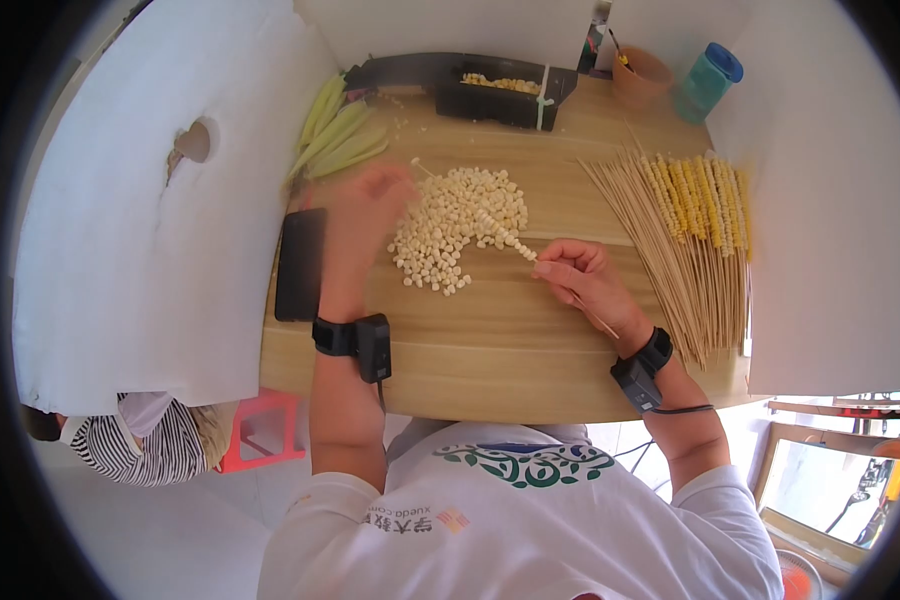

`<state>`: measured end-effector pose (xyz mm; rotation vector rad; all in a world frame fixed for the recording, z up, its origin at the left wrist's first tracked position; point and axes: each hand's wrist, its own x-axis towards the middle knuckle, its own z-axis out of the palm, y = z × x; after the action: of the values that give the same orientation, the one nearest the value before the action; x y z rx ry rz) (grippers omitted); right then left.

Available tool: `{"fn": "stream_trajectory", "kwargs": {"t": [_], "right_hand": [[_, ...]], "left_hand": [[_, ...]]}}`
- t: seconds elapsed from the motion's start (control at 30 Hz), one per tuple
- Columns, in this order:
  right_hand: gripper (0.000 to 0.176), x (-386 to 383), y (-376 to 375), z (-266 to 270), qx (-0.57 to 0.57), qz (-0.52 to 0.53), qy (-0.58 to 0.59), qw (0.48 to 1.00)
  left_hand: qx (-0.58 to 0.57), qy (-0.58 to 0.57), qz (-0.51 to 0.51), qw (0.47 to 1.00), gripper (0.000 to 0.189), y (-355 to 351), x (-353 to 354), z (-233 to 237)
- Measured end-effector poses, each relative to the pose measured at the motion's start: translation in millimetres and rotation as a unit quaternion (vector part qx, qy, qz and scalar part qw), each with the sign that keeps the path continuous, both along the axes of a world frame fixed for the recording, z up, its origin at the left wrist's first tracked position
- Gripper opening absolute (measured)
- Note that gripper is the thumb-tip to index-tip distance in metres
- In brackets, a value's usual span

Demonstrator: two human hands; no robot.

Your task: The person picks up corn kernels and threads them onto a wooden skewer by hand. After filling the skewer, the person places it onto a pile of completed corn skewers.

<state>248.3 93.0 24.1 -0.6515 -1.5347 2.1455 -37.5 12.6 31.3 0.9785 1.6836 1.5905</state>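
Observation:
My right hand [582, 278] pinches a thin wooden stick [594, 315] whose upper part carries a row of pale kernels [510, 240]. That threaded end points up and left over a pile of loose cream kernels [450, 215] on the wooden table [470, 370]. My left hand [375, 200] is smeared by motion at the left edge of the pile; its fingers and anything between them cannot be made out. To the right lie many bare sticks [670, 270], beside sticks threaded with yellow and pale kernels [705, 200].
A black phone [301, 265] and green husks [340, 135] lie at the left. At the back stand a black container [500, 98], a terracotta pot [640, 80] and a teal cup [708, 85]. White panels [170, 240] flank the table. A person in stripes [150, 440] is at lower left.

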Motion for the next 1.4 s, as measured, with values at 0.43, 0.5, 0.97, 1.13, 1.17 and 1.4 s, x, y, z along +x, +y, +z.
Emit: {"fn": "stream_trajectory", "kwargs": {"t": [0.43,0.5,0.97,1.13,1.17,1.4], "right_hand": [[0.009,1.6,0.0,2.8,-0.059,0.012,0.017,0.998],[0.009,1.9,-0.1,2.5,-0.062,0.015,0.019,0.998],[0.010,2.9,-0.5,5.1,-0.094,0.018,0.035,0.995],[0.010,3.4,-0.1,2.5,-0.086,0.032,0.043,0.995],[0.010,3.2,-0.4,3.0,-0.087,0.032,0.043,0.995],[0.009,2.9,-0.2,3.5,-0.076,0.024,0.040,0.996]], "left_hand": [[0.092,-0.109,0.033,0.989,0.019,2.6,5.8,8.1],[0.092,-0.133,0.019,0.987,0.020,2.7,4.4,5.6],[0.103,-0.127,0.003,0.986,0.020,2.8,4.7,6.4],[0.156,-0.263,0.045,0.951,0.018,4.4,-1.5,2.5],[0.156,-0.263,0.045,0.951,0.018,4.6,-1.2,2.0],[0.126,-0.278,0.037,0.952,0.018,6.8,3.9,-1.5]]}}
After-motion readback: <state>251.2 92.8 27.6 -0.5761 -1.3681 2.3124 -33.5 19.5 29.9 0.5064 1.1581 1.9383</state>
